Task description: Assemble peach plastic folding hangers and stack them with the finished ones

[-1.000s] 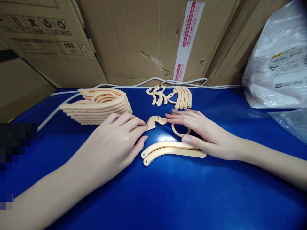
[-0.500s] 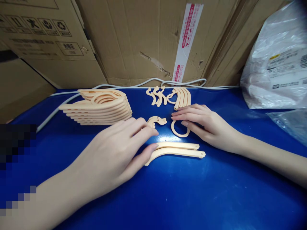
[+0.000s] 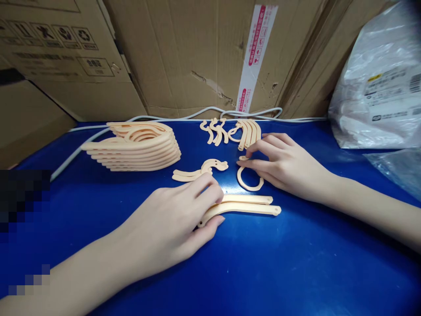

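Observation:
My left hand [image 3: 190,215] is curled over the left ends of two long curved beige hanger arms [image 3: 246,206], its fingers on the far side and thumb on the near side. The arms lie side by side on the blue table. My right hand [image 3: 279,164] pinches the upper part of a beige ring-shaped piece [image 3: 251,188]; its fingertips cover part of the ring's right side. Between the hands and a little farther back lie beige hook pieces [image 3: 213,164], with curved tails reaching left, partly behind my left fingers.
A stack of beige folding hangers [image 3: 141,149] stands at left. Several small hooks [image 3: 215,131] and more curved arms [image 3: 251,134] lie at the back. White cable [image 3: 184,117] runs along cardboard boxes [image 3: 184,52]. A clear plastic bag [image 3: 371,96] sits at right.
My left hand has moved right and closed around the curved arms, uncovering the hook pieces' tails. My right fingers have drawn together on the ring, which has shifted slightly right.

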